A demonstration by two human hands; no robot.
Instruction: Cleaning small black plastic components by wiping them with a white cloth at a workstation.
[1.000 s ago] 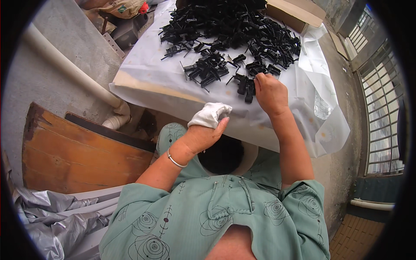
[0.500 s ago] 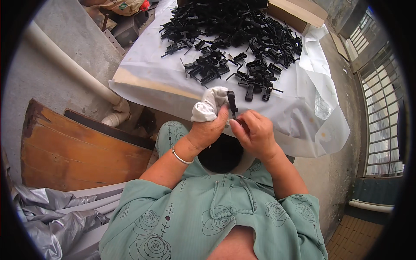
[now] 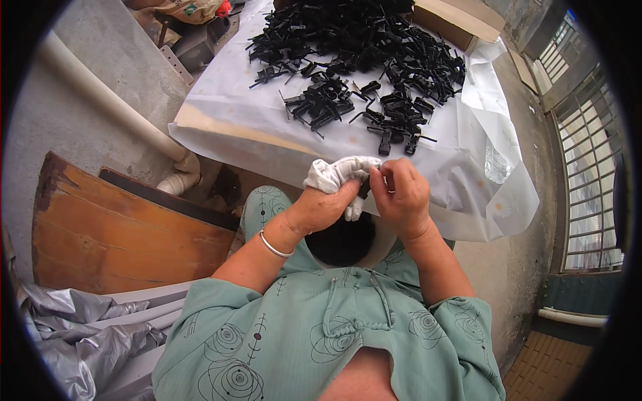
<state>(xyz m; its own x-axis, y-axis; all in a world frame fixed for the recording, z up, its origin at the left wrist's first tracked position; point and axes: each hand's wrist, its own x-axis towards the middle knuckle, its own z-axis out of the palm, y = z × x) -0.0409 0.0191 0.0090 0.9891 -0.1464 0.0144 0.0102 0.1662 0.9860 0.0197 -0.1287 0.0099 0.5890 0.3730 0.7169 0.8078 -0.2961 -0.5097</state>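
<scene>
The right hand (image 3: pixel 401 195) is no longer out at the pile as it was a second ago; it is now drawn in against the left hand (image 3: pixel 322 208), and the black part (image 3: pixel 363 191) it was bringing back half a second ago is now nearly buried between the two — only a dark sliver is showing between the right fingertips and the white cloth (image 3: pixel 336 175); judging from that, a fresh piece is being wiped rather than fetched. The left fingers are curling tight around the cloth, bunching it above the knuckles; the right fingers are pinching narrow on the part, just beside the cloth and touching it. Beyond the fingertips, the pile of black parts (image 3: pixel 364 50) is lying loose on a white sheet (image 3: pixel 227 107), with a smaller cluster (image 3: pixel 321 107) nearer the hands; a cardboard box (image 3: pixel 455 20) is sitting at the far edge — its contents cannot be told. Below the hands a dark round opening (image 3: pixel 341 242) is showing; what it is holding is hidden.
</scene>
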